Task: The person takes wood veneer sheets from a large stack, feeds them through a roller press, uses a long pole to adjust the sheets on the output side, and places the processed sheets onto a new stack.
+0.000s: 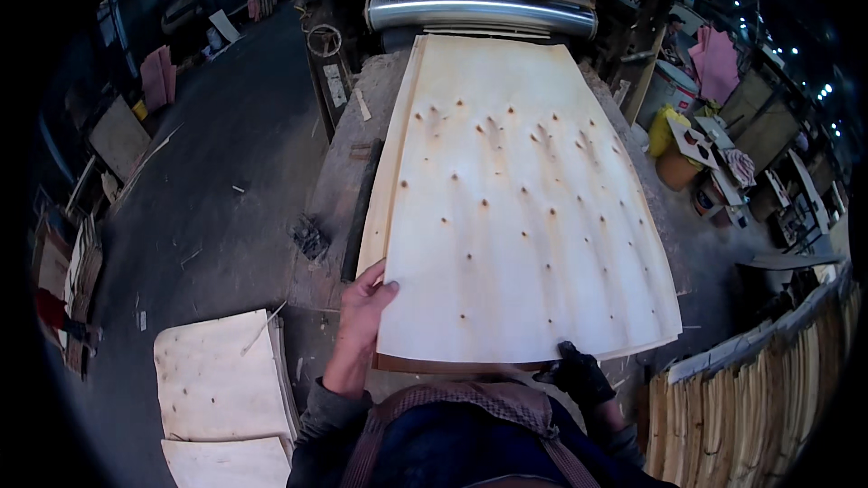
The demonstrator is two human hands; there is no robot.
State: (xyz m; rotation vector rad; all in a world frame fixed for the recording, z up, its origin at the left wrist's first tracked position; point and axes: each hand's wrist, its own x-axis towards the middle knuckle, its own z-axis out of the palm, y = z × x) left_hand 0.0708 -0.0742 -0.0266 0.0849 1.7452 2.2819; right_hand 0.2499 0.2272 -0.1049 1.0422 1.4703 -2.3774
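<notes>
Wood sheet (515, 244) in my nearly closed left hand (364, 307), gloved right hand (581, 374) near, grip unclear, white bucket (674, 90) far right, contents unclear

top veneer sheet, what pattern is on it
Scattered brown knots on the pale veneer sheet; head view shows it best.

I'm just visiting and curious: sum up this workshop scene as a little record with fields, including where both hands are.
Main item: large pale wood sheet with brown knots, another sheet's edge showing beneath
Left hand: bare, gripping the sheet's left edge, thumb on top
Right hand: black-gloved, at the near edge; grip unclear
Beyond far edge: shiny cylindrical metal roller
Lower left: pile of pale, knotted wood sheets
Lower right: cream-and-brown layered wood stack
</notes>
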